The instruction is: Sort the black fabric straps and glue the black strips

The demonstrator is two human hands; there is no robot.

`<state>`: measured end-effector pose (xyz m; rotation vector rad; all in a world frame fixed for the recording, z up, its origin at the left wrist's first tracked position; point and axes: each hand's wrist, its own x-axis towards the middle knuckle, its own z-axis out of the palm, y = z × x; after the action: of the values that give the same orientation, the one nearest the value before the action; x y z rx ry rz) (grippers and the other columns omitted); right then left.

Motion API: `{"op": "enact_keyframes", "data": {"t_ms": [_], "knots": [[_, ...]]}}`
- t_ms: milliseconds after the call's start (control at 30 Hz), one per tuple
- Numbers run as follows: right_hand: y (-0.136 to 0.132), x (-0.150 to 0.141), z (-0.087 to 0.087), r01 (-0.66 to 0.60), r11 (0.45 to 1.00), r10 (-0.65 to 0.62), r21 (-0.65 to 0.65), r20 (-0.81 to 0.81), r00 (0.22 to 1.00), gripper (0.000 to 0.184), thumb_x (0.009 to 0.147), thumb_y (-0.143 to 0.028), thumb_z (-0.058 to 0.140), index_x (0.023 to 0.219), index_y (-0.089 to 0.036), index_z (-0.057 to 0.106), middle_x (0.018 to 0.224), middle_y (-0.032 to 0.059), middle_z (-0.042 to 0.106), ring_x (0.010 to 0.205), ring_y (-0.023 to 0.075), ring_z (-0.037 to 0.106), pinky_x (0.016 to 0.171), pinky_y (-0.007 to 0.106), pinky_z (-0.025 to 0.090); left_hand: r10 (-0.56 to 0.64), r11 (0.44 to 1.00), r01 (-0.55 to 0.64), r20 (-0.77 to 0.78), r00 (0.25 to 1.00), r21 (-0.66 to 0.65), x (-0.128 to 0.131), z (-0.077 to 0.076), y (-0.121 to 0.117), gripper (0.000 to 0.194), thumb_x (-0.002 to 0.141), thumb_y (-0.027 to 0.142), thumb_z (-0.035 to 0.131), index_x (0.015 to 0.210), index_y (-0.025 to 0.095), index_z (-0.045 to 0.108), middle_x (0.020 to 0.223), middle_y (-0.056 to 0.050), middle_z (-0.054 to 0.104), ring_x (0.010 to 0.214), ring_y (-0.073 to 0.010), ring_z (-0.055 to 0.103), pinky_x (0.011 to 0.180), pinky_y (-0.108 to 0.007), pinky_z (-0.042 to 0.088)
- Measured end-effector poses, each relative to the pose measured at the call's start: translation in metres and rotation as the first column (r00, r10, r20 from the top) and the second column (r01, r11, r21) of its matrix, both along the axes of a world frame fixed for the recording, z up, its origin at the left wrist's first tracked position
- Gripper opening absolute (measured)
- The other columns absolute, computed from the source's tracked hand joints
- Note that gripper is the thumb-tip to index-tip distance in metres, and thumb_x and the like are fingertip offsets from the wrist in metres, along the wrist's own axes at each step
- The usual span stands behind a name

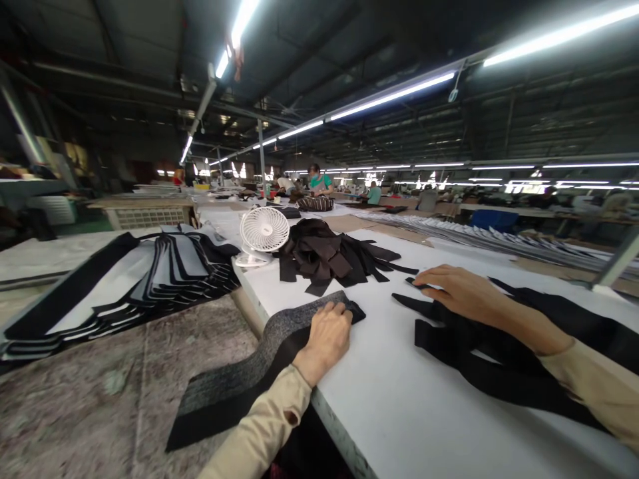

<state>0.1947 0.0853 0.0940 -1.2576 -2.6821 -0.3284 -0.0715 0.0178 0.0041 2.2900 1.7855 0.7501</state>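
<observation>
My left hand (327, 338) rests with curled fingers on the end of a grey and black fabric strip (234, 379). That strip runs over the white table's edge and onto the lower surface at left. My right hand (462, 291) is held out at the right, a dark strip tip (418, 284) between its thumb and fingers. Beneath the right forearm lie several loose black fabric pieces (479, 372), partly hidden by the arm. Beyond both hands sits a heap of black and dark brown fabric strips (329, 253).
A small white fan (263, 231) stands at the white table's (369, 399) left edge. Black and white layered panels (150, 273) spread across the left surface (100, 399). A metal post (619, 259) rises at right. Farther back, a person in green (319, 183) stands among other tables.
</observation>
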Motion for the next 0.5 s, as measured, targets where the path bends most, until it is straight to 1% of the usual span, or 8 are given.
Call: {"op": "enact_keyframes", "data": {"t_ms": [100,200,267,333,400,433,467,500], "knots": [[-0.007,-0.020,-0.004,-0.065,0.996,0.062,-0.062,-0.048,0.997,0.034,0.090,-0.027,0.037,0.108,-0.022,0.066,0.115,0.0076,0.065,0.107,0.0270,0.058,0.093,0.046,0.047,0.116,0.993,-0.110,0.172,0.978,-0.042,-0.002,-0.002,0.006,0.016,0.078,0.011,0.046,0.075,0.018,0.060,0.088,-0.009,0.065,0.089,-0.0230,0.057,0.079,-0.035,0.041],[-0.013,-0.046,-0.012,-0.192,0.975,0.183,-0.110,-0.093,0.979,0.037,0.090,-0.023,0.035,0.111,-0.022,0.066,0.118,0.0062,0.064,0.112,0.0248,0.057,0.099,0.045,0.044,0.201,0.979,-0.181,0.307,0.930,-0.094,-0.008,-0.003,0.012,0.014,0.076,0.013,0.048,0.070,0.018,0.060,0.074,-0.006,0.064,0.073,-0.0200,0.058,0.070,-0.032,0.040],[-0.016,-0.067,-0.021,-0.291,0.946,0.276,-0.144,-0.114,0.954,0.040,0.089,-0.017,0.033,0.113,-0.022,0.065,0.119,0.0057,0.064,0.114,0.0228,0.056,0.101,0.042,0.043,0.208,0.978,-0.180,0.402,0.892,-0.107,-0.010,-0.005,0.014,0.013,0.073,0.012,0.052,0.064,0.019,0.059,0.067,-0.003,0.062,0.068,-0.0181,0.056,0.067,-0.031,0.038],[-0.018,-0.085,-0.030,-0.355,0.920,0.336,-0.168,-0.133,0.933,0.042,0.088,-0.013,0.033,0.113,-0.021,0.066,0.117,0.0068,0.065,0.112,0.0225,0.057,0.100,0.040,0.044,0.199,0.980,-0.170,0.507,0.839,-0.102,-0.009,-0.006,0.015,0.014,0.069,0.009,0.056,0.059,0.019,0.058,0.062,-0.001,0.060,0.063,-0.0162,0.054,0.065,-0.029,0.036],[-0.020,-0.098,-0.041,-0.388,0.901,0.362,-0.193,-0.158,0.919,0.041,0.089,-0.014,0.034,0.114,-0.022,0.066,0.115,0.0065,0.066,0.109,0.0216,0.058,0.098,0.037,0.045,0.196,0.980,-0.175,0.631,0.751,-0.097,-0.008,-0.007,0.017,0.016,0.066,0.007,0.058,0.055,0.018,0.058,0.056,0.001,0.057,0.059,-0.0142,0.051,0.063,-0.028,0.034],[-0.021,-0.102,-0.047,-0.397,0.895,0.366,-0.202,-0.175,0.914,0.040,0.090,-0.015,0.035,0.114,-0.024,0.066,0.115,0.0058,0.066,0.108,0.0209,0.059,0.097,0.036,0.046,0.201,0.978,-0.186,0.700,0.685,-0.099,-0.010,-0.005,0.018,0.015,0.065,0.007,0.059,0.054,0.018,0.057,0.054,0.001,0.056,0.057,-0.0134,0.049,0.062,-0.027,0.034],[-0.023,-0.105,-0.052,-0.405,0.890,0.369,-0.209,-0.193,0.909,0.039,0.091,-0.018,0.035,0.115,-0.026,0.065,0.114,0.0048,0.066,0.106,0.0199,0.060,0.097,0.034,0.046,0.207,0.974,-0.204,0.771,0.602,-0.102,-0.013,-0.003,0.020,0.014,0.066,0.008,0.059,0.055,0.017,0.058,0.052,0.002,0.054,0.055,-0.0128,0.048,0.060,-0.026,0.034],[-0.024,-0.106,-0.057,-0.410,0.886,0.368,-0.215,-0.212,0.905,0.039,0.092,-0.020,0.035,0.117,-0.029,0.064,0.115,0.0038,0.065,0.106,0.0189,0.060,0.097,0.033,0.046,0.209,0.968,-0.228,0.842,0.497,-0.106,-0.020,0.002,0.021,0.012,0.067,0.010,0.059,0.057,0.016,0.058,0.051,0.002,0.053,0.053,-0.0123,0.048,0.057,-0.025,0.035]]}}
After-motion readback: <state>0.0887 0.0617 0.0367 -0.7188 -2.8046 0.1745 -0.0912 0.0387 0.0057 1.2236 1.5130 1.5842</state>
